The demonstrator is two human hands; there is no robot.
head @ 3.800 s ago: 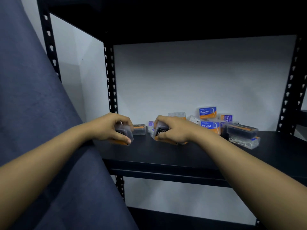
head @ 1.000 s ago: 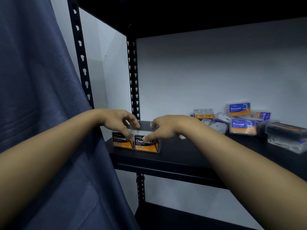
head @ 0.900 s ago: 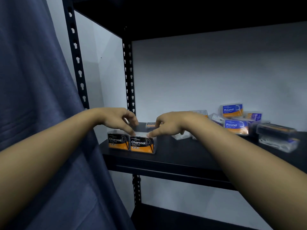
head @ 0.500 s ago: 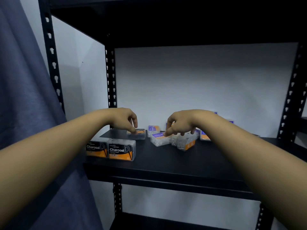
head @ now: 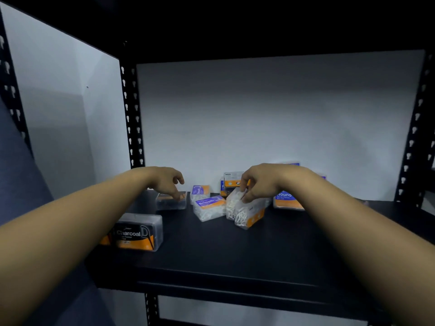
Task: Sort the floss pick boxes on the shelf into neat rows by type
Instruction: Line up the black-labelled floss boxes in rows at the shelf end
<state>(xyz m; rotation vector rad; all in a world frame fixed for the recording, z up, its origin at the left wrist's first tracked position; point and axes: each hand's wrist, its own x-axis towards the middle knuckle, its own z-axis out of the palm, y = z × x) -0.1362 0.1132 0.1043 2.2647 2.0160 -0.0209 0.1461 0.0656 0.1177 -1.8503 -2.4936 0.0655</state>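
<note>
Fingers point(head: 175, 195) of my left hand point(head: 164, 182) curl loosely down onto the top of a dark charcoal box point(head: 171, 200) at the back left of the shelf point(head: 235, 255); the tips touch its lid, but I cannot tell whether they have closed round it yet. My right hand point(head: 261, 182) pinches the upper edge of a clear box of white picks point(head: 246, 212), which stands tilted on one corner beside a Smooth box point(head: 209, 208) lying flat just to its left.

These boxes look like thin, stiff clear plastic, light, with loose picks inside that I judge will shift and rattle if tipped. The smooth walls could slip, so I would take each across its two long sides, thumb against fingers, rather than by the lid, which might pop open.

A Charcoal box point(head: 138, 232) already faces out at the front left edge, with another partly hidden behind my left forearm. Another Smooth box point(head: 200, 190), a Round box point(head: 286, 201) and more boxes wait jumbled against the wall behind my right hand.
</note>
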